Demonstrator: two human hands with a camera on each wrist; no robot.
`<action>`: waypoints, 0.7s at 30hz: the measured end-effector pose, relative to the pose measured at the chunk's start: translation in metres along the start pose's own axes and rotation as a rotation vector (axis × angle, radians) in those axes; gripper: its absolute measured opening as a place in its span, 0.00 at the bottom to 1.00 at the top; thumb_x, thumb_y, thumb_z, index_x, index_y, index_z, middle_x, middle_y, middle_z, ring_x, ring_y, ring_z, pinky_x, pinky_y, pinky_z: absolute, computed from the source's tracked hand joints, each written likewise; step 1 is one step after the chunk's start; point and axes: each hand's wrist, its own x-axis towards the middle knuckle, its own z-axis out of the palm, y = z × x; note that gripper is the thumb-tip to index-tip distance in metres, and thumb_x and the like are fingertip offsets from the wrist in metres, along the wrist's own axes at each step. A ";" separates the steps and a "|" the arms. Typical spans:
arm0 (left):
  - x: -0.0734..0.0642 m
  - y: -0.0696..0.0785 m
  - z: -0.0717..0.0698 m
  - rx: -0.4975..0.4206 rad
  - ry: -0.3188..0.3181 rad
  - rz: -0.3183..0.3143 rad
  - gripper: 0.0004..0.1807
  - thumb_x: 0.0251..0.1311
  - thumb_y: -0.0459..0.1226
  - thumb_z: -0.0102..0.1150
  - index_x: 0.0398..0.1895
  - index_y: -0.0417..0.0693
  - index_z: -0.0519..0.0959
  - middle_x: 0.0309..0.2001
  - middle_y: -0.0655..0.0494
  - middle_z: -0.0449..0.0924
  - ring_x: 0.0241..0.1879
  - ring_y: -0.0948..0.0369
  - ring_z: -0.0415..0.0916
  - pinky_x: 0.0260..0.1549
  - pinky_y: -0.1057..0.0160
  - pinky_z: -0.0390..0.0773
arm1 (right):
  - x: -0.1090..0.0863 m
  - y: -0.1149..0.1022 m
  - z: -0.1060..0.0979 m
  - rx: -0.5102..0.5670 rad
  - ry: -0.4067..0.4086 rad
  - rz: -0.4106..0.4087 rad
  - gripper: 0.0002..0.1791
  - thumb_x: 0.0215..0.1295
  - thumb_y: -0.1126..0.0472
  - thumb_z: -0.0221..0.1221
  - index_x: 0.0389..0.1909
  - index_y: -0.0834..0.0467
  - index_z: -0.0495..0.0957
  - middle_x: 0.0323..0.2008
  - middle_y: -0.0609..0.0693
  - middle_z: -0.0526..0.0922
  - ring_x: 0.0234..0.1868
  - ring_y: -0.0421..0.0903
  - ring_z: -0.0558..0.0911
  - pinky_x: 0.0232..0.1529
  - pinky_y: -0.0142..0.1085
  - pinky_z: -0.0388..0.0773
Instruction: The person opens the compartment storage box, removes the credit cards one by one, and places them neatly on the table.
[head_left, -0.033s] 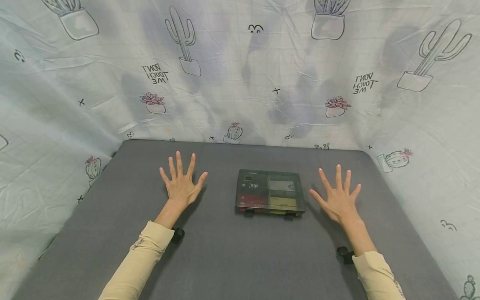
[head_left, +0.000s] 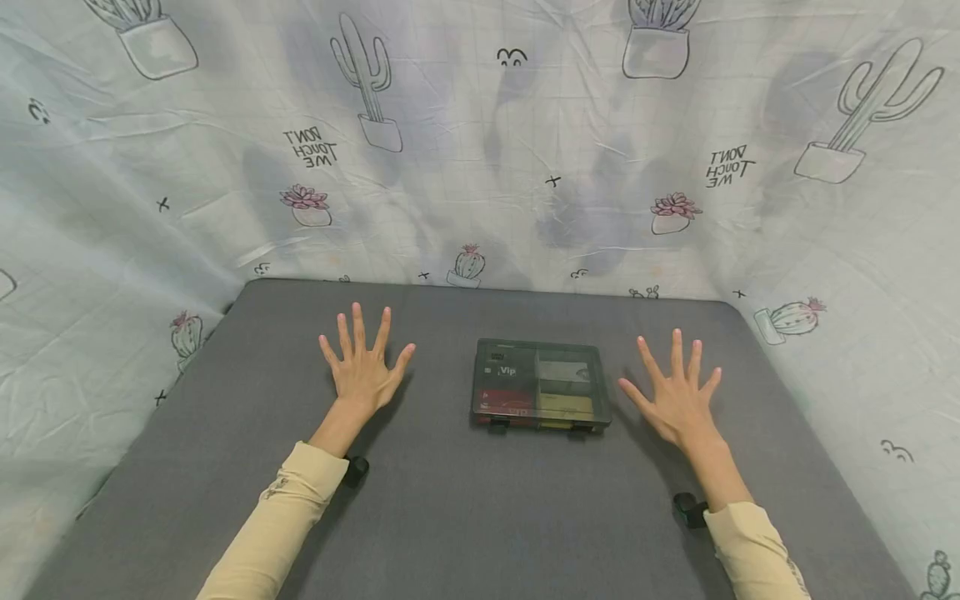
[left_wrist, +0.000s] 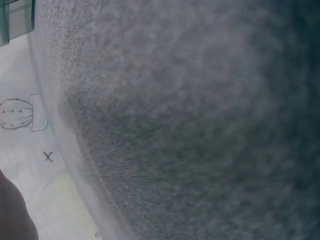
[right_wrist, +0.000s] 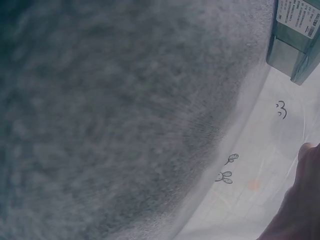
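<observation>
A see-through dark plastic case (head_left: 537,385) lies closed on the grey table between the two hands. Through its lid show a black card marked "Vip", a red one, a silver-grey one and a gold one, in separate compartments. Left of the case is my left hand (head_left: 362,379), fingers spread and straight, holding nothing. My right hand (head_left: 678,407), equally spread and bare of any object, is just right of it. Whether the palms touch the table I cannot tell. The right wrist view catches the case's corner (right_wrist: 287,55) with a white printed label (right_wrist: 299,16).
The grey table (head_left: 450,517) reaches back to a white curtain (head_left: 480,125) printed with cacti, which also hangs along both sides. Two dark latches (head_left: 498,426) sit on the case's near edge. A black wrist camera (head_left: 356,472) is strapped at each cuff.
</observation>
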 end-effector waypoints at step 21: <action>-0.009 0.002 -0.008 -0.013 -0.031 0.021 0.41 0.67 0.65 0.29 0.76 0.64 0.30 0.73 0.48 0.13 0.70 0.49 0.09 0.61 0.36 0.17 | -0.004 -0.002 0.000 0.012 -0.002 -0.019 0.44 0.67 0.31 0.42 0.77 0.44 0.38 0.73 0.63 0.25 0.70 0.66 0.23 0.55 0.75 0.27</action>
